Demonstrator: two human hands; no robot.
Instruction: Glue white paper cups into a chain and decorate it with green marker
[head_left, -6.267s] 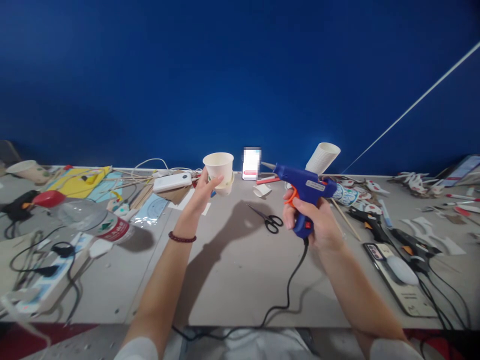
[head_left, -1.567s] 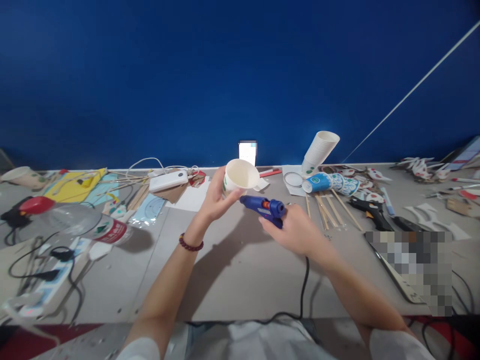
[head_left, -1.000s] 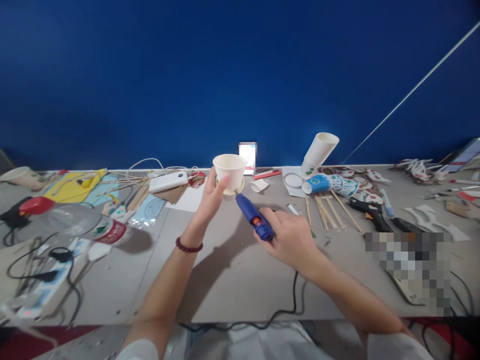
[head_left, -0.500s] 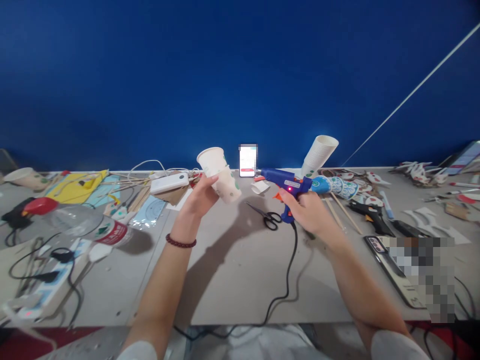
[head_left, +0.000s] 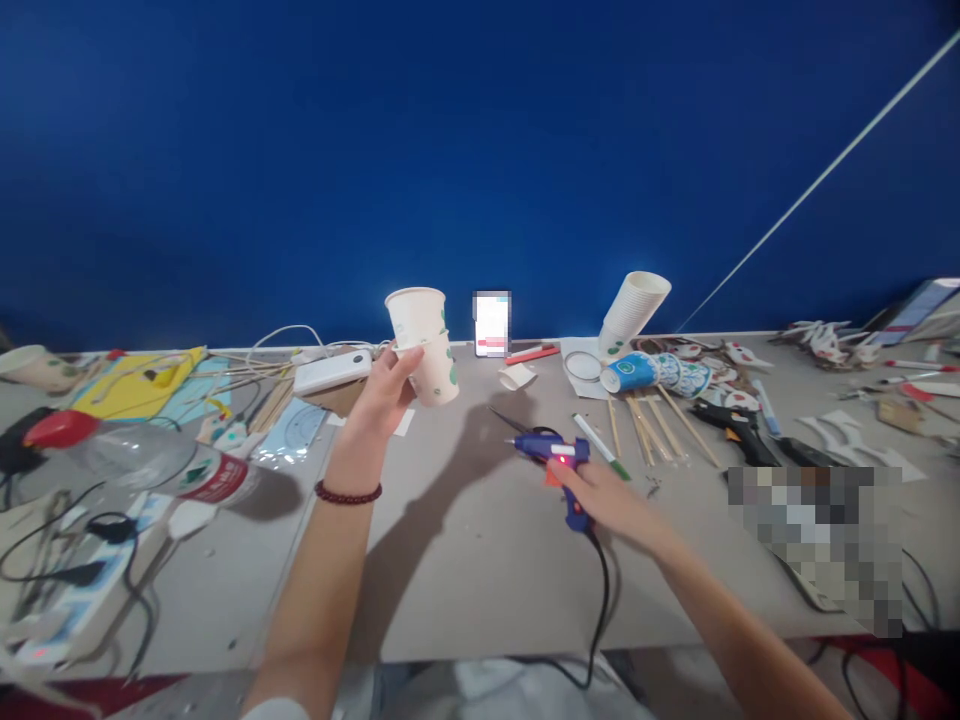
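Note:
My left hand (head_left: 386, 390) is closed around a white paper cup (head_left: 417, 312) with green spots, raised above the table. A second rim-like edge crosses its lower half, as if another cup or paper piece is joined there; the exact join I cannot make out. Lower on the right, my right hand (head_left: 611, 500) grips a blue hot glue gun (head_left: 551, 450) by its handle. The gun's nozzle points left, its red light is on, and it is close to the tabletop. Scissors (head_left: 504, 416) lie partly hidden behind the gun. The gun's black cord (head_left: 604, 590) trails toward me.
A lit phone (head_left: 492, 322) stands against the blue wall. To the right are stacked paper cups (head_left: 636, 305), a blue cup (head_left: 628, 373), wooden sticks (head_left: 652, 430) and a black glue gun (head_left: 731, 425). Leftward lie a plastic bottle (head_left: 161, 455) and a power strip (head_left: 112, 590).
My right hand has lowered the glue gun toward the table, away from the cup. My left hand has turned the cup more upright and shifted it slightly left.

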